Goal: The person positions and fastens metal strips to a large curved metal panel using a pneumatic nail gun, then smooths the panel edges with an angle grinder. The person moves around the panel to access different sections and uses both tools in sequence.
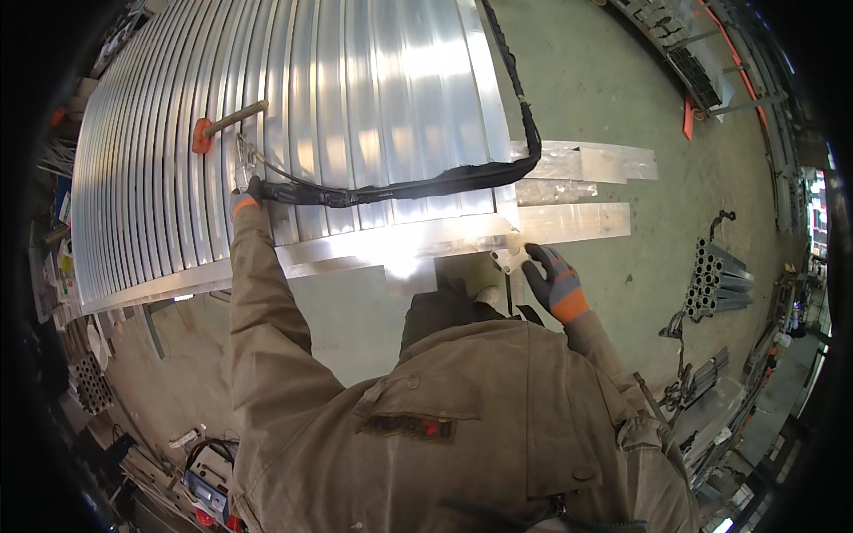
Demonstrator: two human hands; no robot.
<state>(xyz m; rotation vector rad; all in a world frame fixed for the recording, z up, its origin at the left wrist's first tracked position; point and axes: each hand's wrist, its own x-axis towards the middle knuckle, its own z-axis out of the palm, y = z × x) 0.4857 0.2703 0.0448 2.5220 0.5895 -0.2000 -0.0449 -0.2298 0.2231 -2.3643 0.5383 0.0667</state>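
Right hand, fingers spread, touches the aluminium stack edge; left hand grips the black sling (open floor rightward).

A person in a brown work jacket leans over a stack of long aluminium profiles. The gloved left hand grips the end of a black lifting strap slung across the stack, beside a metal hook. The gloved right hand rests open at the profile ends. A tube bundle lies on the green floor.
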